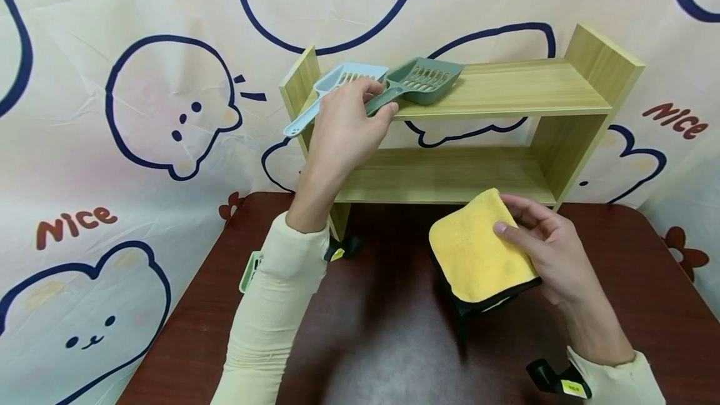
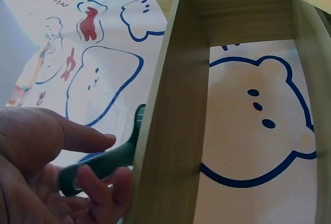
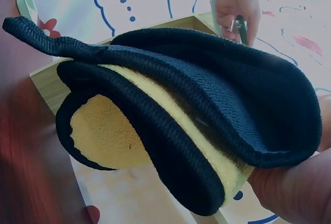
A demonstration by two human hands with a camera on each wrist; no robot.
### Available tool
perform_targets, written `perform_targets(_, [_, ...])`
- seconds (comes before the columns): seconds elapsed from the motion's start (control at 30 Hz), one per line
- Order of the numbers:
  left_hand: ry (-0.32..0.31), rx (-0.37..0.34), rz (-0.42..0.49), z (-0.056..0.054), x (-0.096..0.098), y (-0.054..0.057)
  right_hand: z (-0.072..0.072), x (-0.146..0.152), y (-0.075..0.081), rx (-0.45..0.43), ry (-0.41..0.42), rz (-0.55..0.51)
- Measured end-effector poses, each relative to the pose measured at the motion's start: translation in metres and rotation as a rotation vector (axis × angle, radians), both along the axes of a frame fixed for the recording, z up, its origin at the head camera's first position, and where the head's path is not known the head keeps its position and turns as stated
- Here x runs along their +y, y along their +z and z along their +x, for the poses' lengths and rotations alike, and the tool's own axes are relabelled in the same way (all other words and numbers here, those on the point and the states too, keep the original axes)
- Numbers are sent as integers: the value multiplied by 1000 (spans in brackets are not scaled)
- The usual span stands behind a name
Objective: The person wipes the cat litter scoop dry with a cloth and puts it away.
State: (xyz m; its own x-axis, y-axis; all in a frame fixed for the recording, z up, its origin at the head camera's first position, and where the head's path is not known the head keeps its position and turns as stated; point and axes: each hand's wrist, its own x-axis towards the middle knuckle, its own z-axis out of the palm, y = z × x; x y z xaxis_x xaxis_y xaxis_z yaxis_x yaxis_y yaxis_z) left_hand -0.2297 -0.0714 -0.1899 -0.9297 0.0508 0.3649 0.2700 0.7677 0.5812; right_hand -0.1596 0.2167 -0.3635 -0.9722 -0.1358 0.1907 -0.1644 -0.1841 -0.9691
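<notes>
At the top shelf, my left hand [image 1: 351, 120] holds the handle of a dark green slotted litter scoop [image 1: 430, 77]. The left wrist view shows its fingers curled around that green handle [image 2: 111, 162], the thumb just above. A light blue slotted scoop [image 1: 360, 72] lies beside it on the shelf, its handle jutting past the left end, partly behind the hand. Lower and to the right, my right hand [image 1: 554, 249] pinches a folded yellow cloth [image 1: 480, 252] above the table, thumb on the near face. Dark-edged folds of the cloth [image 3: 170, 110] hang loosely in the right wrist view.
A two-tier wooden shelf [image 1: 506, 95] stands at the back of the dark red-brown table [image 1: 394, 342]. By the table's left edge, a light green object [image 1: 250, 272] is partly hidden by the left sleeve. A printed cloth backdrop [image 1: 185, 5] hangs behind.
</notes>
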Motion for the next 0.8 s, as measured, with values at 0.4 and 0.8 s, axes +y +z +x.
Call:
perform_targets(0.4, [69,268,48,76,-47,-40,0,2,1,6,6,6])
perform_targets(0.8, [83,12,65,114,-157,-153,0,3,1,-6,0,-15])
